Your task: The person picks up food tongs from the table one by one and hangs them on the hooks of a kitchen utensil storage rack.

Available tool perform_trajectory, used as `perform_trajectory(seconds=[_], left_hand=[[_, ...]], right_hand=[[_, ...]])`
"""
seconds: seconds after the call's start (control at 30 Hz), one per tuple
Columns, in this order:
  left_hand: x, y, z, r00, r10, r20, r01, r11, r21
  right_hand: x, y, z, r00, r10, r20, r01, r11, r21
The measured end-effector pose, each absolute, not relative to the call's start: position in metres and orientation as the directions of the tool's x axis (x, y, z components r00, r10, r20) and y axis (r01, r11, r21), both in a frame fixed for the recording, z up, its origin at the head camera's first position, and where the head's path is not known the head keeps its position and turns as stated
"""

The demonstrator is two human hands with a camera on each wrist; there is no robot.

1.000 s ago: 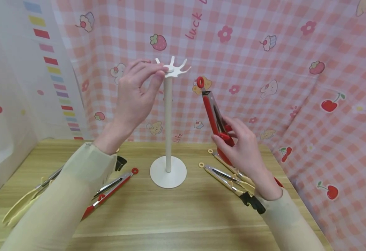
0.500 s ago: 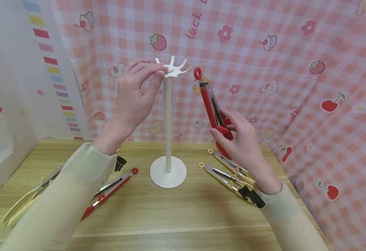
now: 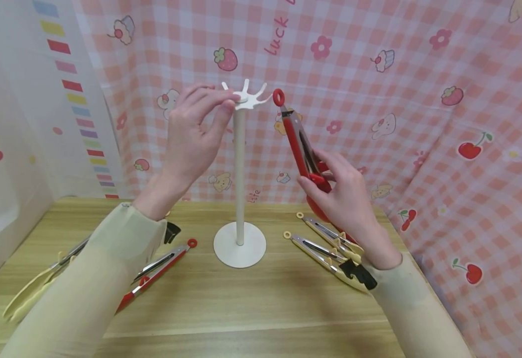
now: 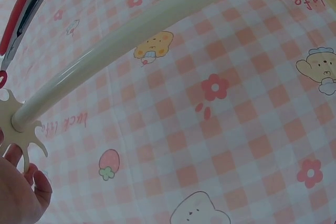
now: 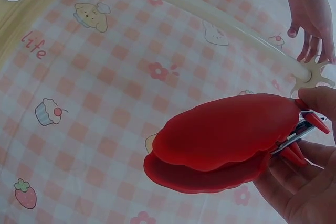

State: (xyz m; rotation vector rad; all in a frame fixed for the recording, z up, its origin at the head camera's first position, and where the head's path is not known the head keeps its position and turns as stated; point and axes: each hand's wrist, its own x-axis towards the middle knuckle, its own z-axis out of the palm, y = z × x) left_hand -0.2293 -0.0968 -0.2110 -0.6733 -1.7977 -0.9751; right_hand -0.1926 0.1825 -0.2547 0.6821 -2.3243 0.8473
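Note:
A white stand (image 3: 240, 174) with a round base rises from the table, its flat top (image 3: 251, 102) spreading into several curved hooks. My left hand (image 3: 193, 132) holds that top at its left side, fingers over it and thumb at the edge. My right hand (image 3: 348, 201) pinches a pair of red kitchen tongs (image 3: 296, 134) partway along, pull ring upward, in the air right of the pole. The red ring (image 3: 278, 97) is right by the tip of the rightmost hook. In the right wrist view, the scalloped red tong heads (image 5: 226, 135) lie close together and point away from the stand.
Two pairs of yellow tongs (image 3: 316, 253) lie on the wooden table (image 3: 243, 308) at right, partly behind the right wrist. Red tongs (image 3: 162, 271) and yellow tongs (image 3: 32, 293) lie at left, partly covered by the left sleeve. A pink checked curtain (image 3: 355, 74) hangs close behind.
My right hand has raised the red tongs up and slightly left, bringing their ring from below the hooks to hook height. The left hand and the stand stay in place.

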Motion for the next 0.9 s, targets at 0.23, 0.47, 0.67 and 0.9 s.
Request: perform_trajectory(seconds=[0.23,0.47,0.67,0.9], left_hand=[[-0.2292,-0.0969,-0.2105,-0.402,0.026,0.915,0.78,0.534,0.327],[-0.2287,-0.0966,-0.2113,-0.407,0.026,0.913,0.781,0.529,0.333],[-0.2282,-0.0966,-0.2118,-0.41,0.022,0.912,0.78,0.527,0.337],[-0.2281,-0.0967,-0.211,-0.408,0.024,0.912,0.781,0.526,0.336]], right_hand=[[-0.1929,0.1817,-0.2525,-0.736,-0.257,0.627,-0.598,0.68,-0.424],[-0.1936,0.1798,-0.2513,-0.735,-0.271,0.622,-0.607,0.672,-0.424],[-0.1945,0.1785,-0.2514,-0.736,-0.281,0.615,-0.613,0.663,-0.43],[-0.1961,0.177,-0.2519,-0.74,-0.29,0.607,-0.613,0.664,-0.429]])
